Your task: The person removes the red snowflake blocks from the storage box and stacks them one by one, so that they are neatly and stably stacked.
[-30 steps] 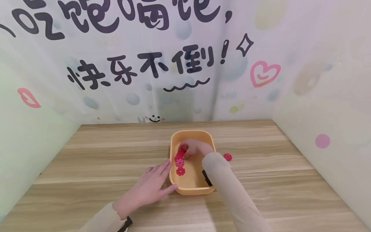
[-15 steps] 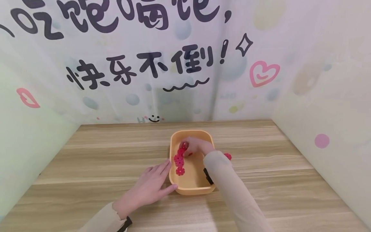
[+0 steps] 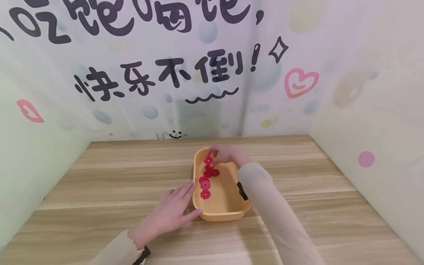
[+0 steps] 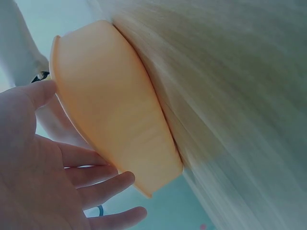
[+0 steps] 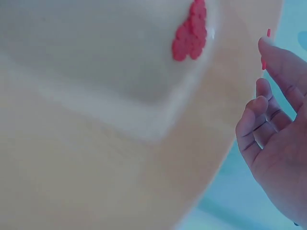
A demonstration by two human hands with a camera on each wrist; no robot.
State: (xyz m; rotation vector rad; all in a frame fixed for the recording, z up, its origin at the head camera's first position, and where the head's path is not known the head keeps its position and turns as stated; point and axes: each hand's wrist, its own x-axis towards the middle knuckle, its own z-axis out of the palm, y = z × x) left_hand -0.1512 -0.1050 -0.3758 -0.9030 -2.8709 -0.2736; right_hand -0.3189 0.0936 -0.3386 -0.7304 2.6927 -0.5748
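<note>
A yellow-orange plastic box [image 3: 222,201] sits on the table. My left hand [image 3: 169,210] lies along its left side, fingers straight and touching the rim; the thumb is at the near corner. In the left wrist view these fingers reach along the rim of the box wall [image 4: 108,100]. My right hand [image 3: 226,154] is over the far end of the box, pinching a red snowflake building disc [image 3: 208,160] between thumb and finger; a sliver of this disc [image 5: 264,64] shows edge-on in the right wrist view. Below lie several red and pink discs [image 3: 205,184] along the left side.
Wood-grain table [image 3: 116,184] surrounds the box, with a printed curtain [image 3: 212,110] at the back and pale walls at both sides. The right sleeve [image 3: 271,206] covers part of the box's right side. A black wrist strap [image 3: 243,191] shows beneath the right sleeve.
My right hand has moved up and back from among the discs, bringing a red disc with it. The left hand stays put. The loose disc right of the box is now hidden by the sleeve.
</note>
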